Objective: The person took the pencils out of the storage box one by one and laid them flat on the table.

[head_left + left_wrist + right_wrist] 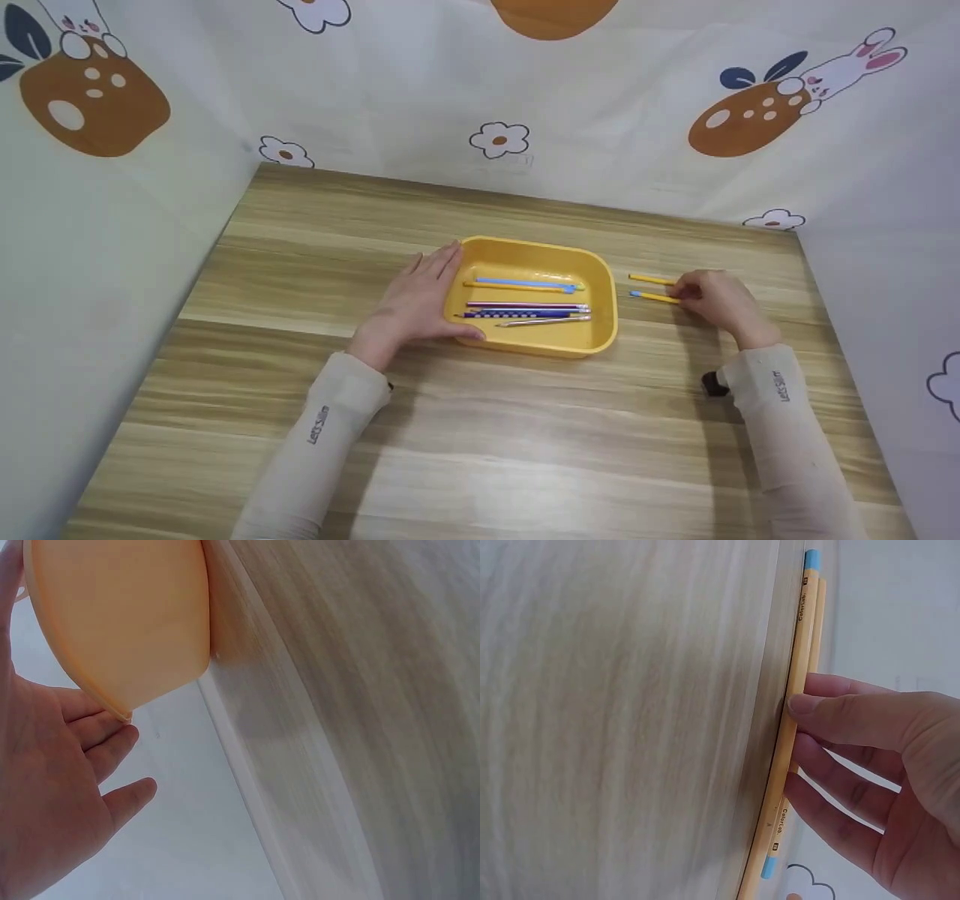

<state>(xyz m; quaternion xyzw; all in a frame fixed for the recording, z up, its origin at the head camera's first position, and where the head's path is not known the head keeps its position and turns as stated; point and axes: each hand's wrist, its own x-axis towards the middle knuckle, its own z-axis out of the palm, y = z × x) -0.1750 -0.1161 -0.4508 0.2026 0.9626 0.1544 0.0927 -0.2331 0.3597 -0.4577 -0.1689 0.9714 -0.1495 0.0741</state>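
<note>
A yellow plastic tray (525, 262) stands mid-table, with several pencils lying lengthwise inside. My left hand (416, 300) spans its left end, thumb over the near rim and fingers along the far-left corner. Seen from the left wrist, outstretched fingers (105, 742) touch the tray's edge. To the right of the tray, my right hand (716, 300) pinches two yellow pencils at the table surface. The nearer pencil (801, 637) has a blue end pointing toward the tray, thumb on its side. The farther pencil (820, 637) lies beside it, blue end the opposite way, partly hidden.
Inside the tray are a light blue pencil (517, 283), a maroon pencil (525, 305), a dark blue patterned pencil (517, 315) and a silvery pencil (540, 322). Patterned white sheeting (420, 90) encloses the wood-grain table (525, 442) at the back and sides.
</note>
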